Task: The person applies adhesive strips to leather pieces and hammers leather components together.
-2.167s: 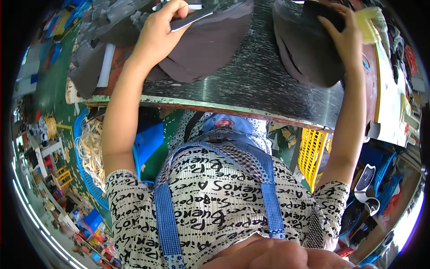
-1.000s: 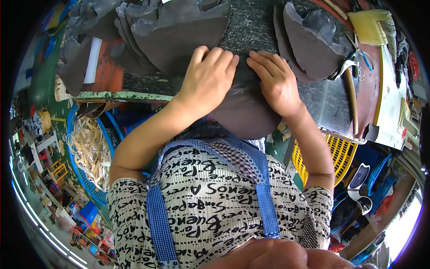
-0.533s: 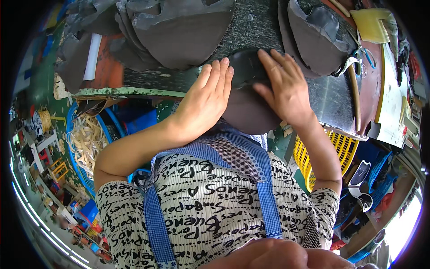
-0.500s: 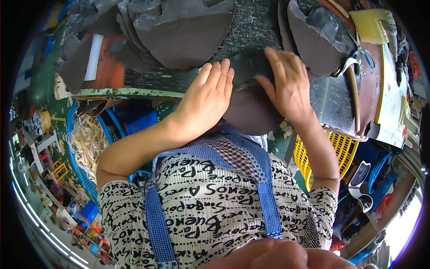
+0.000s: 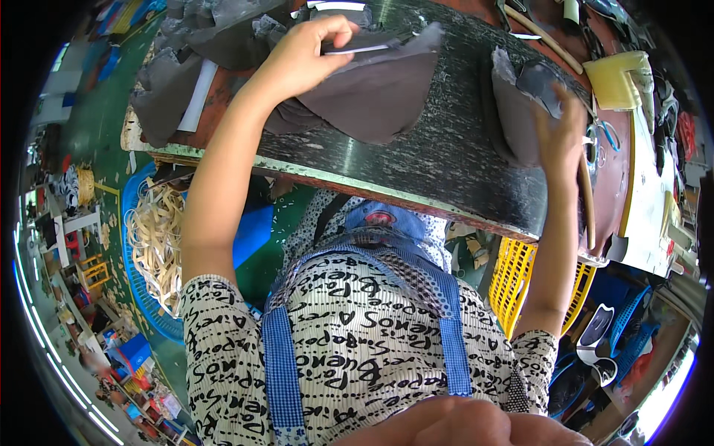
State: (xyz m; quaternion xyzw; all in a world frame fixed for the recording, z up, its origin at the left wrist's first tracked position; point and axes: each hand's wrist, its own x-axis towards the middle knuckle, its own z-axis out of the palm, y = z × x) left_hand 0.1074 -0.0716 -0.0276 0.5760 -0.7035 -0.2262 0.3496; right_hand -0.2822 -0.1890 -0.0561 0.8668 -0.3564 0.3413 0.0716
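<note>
My left hand (image 5: 311, 58) is raised over the far left of the workbench. Its fingers bend round a dark, thin piece with a pale edge (image 5: 361, 49). Just below that hand lies a stack of rounded dark-brown sheet pieces (image 5: 379, 97), their upper edges grey and ragged. On the right, my right hand (image 5: 561, 134) hovers at the edge of a second, smaller stack of dark pieces (image 5: 512, 111). A shiny black patch (image 5: 541, 88) tops that stack. The right hand's fingers are apart, somewhat blurred, and nothing shows between them.
Blue-handled scissors (image 5: 601, 137) and a curved wooden handle (image 5: 587, 201) lie to the right, by a folded yellow pad (image 5: 617, 82). Under the bench's front edge stand a blue basket of pale strips (image 5: 158, 238) and a yellow basket (image 5: 513, 279). A white strip (image 5: 198, 97) lies far left.
Both hands have left the dark piece at the bench's front edge, which no longer shows there. My left hand has gone up to the left stack, my right hand out to the right stack.
</note>
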